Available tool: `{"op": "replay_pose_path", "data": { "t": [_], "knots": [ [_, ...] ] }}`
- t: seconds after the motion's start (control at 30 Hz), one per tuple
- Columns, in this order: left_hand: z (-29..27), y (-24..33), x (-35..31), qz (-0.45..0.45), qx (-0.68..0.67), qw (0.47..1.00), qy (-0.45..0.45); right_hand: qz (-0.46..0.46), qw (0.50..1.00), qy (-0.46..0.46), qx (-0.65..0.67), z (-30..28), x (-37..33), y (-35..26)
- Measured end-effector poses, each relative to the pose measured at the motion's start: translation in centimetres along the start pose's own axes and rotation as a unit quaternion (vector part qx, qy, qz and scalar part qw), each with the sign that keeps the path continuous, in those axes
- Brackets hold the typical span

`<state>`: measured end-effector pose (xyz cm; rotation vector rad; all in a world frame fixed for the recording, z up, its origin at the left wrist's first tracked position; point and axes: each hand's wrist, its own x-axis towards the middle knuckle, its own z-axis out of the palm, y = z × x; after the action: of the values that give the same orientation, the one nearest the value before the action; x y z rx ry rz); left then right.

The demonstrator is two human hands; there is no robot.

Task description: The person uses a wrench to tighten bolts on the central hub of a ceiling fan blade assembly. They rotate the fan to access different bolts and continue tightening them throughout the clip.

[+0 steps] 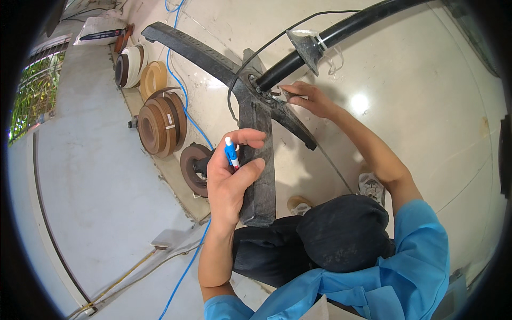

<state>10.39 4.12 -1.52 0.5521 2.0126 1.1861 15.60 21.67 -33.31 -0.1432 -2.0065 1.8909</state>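
A dusty black stand base [256,160] with several long legs lies before me, and a black pole [278,70] slants from its hub toward the upper right. My left hand [226,181] is over the near leg, fingers curled round a blue and white pen [231,153]. At the hub, my right hand [312,100] has its thumb and fingers pinched together beside the foot of the pole. What it holds there is too small to make out. A flared, dusty cover [305,52] sits higher up on the pole, with a white tie next to it.
Along the left wall lie rolls of edge strip: white [132,66], tan [154,80] and brown [153,129]. A dark brown roll [192,169] is close to my left hand. A blue cord [190,120] runs across the floor, and a black cable [266,44] loops by the pole.
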Motion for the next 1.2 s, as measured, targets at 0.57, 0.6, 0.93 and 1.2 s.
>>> {"op": "replay_pose_path", "data": {
  "t": [0.57,0.6,0.93,1.2],
  "knots": [
    [0.0,0.3,0.1,-0.014,0.011,1.0,-0.01,-0.182,0.926,0.109,-0.311,2.0,1.8,1.2],
    [-0.1,0.3,0.1,-0.011,0.011,1.0,-0.012,-0.176,0.926,0.115,-0.314,2.3,1.5,1.2],
    [0.1,0.3,0.1,-0.007,0.005,1.0,-0.006,-0.227,0.913,0.173,-0.29,3.0,2.7,-0.3],
    [0.0,0.0,0.1,-0.008,0.013,1.0,-0.007,0.131,0.955,0.009,-0.267,3.9,-2.3,-9.4]
  ]
}}
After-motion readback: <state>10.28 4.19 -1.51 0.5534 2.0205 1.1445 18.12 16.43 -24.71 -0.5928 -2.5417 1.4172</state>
